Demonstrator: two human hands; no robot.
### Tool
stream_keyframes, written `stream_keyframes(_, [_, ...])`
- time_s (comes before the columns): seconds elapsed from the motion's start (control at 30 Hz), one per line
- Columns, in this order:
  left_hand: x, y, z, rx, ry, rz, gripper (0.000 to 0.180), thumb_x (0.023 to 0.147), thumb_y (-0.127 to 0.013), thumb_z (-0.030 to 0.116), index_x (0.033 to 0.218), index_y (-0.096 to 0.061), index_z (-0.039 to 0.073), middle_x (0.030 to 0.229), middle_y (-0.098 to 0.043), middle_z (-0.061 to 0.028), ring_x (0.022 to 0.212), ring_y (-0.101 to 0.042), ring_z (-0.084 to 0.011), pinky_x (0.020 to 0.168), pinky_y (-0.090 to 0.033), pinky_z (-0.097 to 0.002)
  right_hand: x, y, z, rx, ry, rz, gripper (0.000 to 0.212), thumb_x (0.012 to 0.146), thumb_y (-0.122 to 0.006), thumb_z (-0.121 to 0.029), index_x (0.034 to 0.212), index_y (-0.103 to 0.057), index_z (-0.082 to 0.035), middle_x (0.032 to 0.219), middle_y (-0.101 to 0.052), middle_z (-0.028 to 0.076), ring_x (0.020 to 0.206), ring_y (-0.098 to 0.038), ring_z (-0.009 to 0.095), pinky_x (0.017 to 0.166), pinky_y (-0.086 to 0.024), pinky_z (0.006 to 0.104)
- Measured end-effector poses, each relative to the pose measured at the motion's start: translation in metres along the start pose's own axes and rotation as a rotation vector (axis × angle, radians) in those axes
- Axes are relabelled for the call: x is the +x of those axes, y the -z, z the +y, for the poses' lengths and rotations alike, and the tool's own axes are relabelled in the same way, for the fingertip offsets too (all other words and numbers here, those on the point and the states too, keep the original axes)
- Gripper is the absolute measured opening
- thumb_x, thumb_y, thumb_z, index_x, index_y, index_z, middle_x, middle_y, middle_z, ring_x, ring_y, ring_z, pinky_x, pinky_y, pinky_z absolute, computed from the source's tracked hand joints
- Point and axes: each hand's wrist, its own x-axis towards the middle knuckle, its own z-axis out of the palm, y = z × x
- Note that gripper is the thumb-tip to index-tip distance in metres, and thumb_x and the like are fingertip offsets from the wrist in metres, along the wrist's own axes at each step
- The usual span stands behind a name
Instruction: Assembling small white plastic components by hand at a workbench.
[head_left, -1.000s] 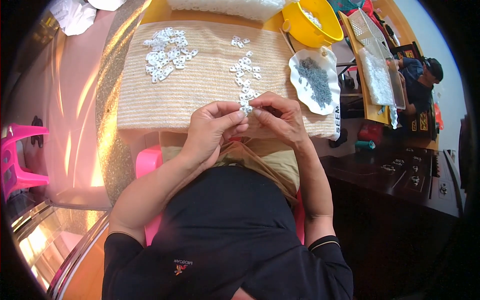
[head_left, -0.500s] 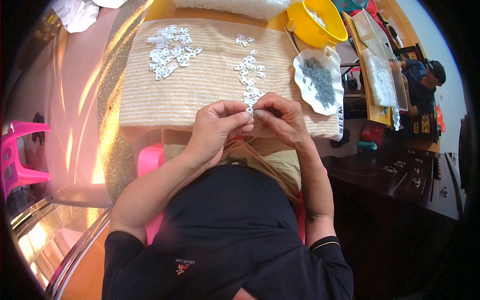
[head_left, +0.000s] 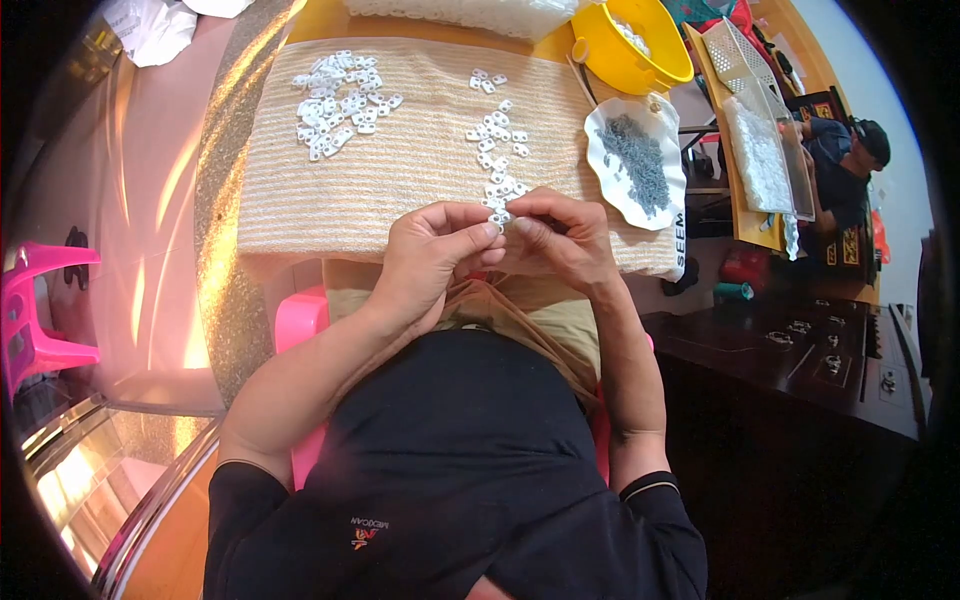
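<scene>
Over the near edge of the towel-covered table, my left hand [head_left: 432,252] pinches a small white plastic piece with holes [head_left: 499,219] between thumb and fingertips. My right hand [head_left: 572,243] meets it from the other side, thumb and forefinger closed at the piece; whatever lies between them is too small to make out. Just beyond my fingertips, a loose trail of similar white pieces [head_left: 495,130] runs away across the towel [head_left: 430,110]. A larger pile of them [head_left: 335,100] lies to the far left. Small grey parts [head_left: 638,165] fill a white wavy-edged dish [head_left: 675,180] on the right.
A yellow basin [head_left: 655,65] with white pieces stands at the far right, near a clear bag of white items [head_left: 470,12] along the back. Farther right, another person [head_left: 845,160] sits by a tray of white pieces [head_left: 757,150]. A pink stool [head_left: 45,310] stands left.
Both hands stay together at the white piece, with only a slight shift of the right fingers. The piles and the dish look the same.
</scene>
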Motion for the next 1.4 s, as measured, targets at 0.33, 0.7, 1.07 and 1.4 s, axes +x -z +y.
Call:
stream_keyframes(0.33, [0.0007, 0.0018, 0.0016, -0.011, 0.007, -0.006, 0.015, 0.086, -0.063, 0.0, 0.101, -0.061, -0.003, 0.092, -0.065, -0.01, 0.08, -0.065, -0.0155, 0.073, -0.058, -0.0263, -0.0008, -0.0006, 0.0048, 0.135, -0.09, 0.058, 0.024, 0.087, -0.064, -0.002, 0.11, -0.064, 0.001, 0.088, -0.062, 0.001, 0.073, -0.058, 0.005, 0.062, -0.05, 0.0197])
stream_keyframes(0.7, [0.0, 0.0005, 0.0029, -0.01, 0.014, 0.0, 0.014, 0.086, -0.063, 0.0, 0.1, -0.061, -0.003, 0.091, -0.064, -0.0097, 0.079, -0.065, -0.0153, 0.072, -0.058, -0.0264, -0.0022, 0.0026, 0.0074, 0.202, -0.123, 0.0, 0.032, 0.087, -0.064, -0.001, 0.118, -0.058, 0.004, 0.094, -0.066, 0.008, 0.079, -0.063, 0.011, 0.071, -0.053, 0.0239])
stream_keyframes(1.07, [0.0007, 0.0009, 0.0027, -0.002, 0.01, -0.003, 0.014, 0.087, -0.063, 0.0, 0.1, -0.061, -0.003, 0.091, -0.064, -0.0089, 0.079, -0.065, -0.0147, 0.072, -0.058, -0.0261, -0.0027, 0.0022, 0.0057, 0.19, -0.114, -0.003, 0.032, 0.086, -0.064, 0.0, 0.117, -0.059, 0.004, 0.097, -0.067, 0.009, 0.082, -0.065, 0.012, 0.074, -0.055, 0.025])
stream_keyframes(1.4, [0.0011, 0.0027, 0.0017, 0.005, 0.013, -0.008, 0.014, 0.087, -0.063, 0.001, 0.1, -0.061, -0.002, 0.092, -0.064, -0.0089, 0.08, -0.065, -0.0145, 0.073, -0.058, -0.0259, -0.0034, 0.0029, 0.0059, 0.221, -0.154, -0.027, 0.031, 0.086, -0.064, 0.0, 0.117, -0.058, 0.006, 0.097, -0.067, 0.01, 0.084, -0.066, 0.013, 0.074, -0.055, 0.0253])
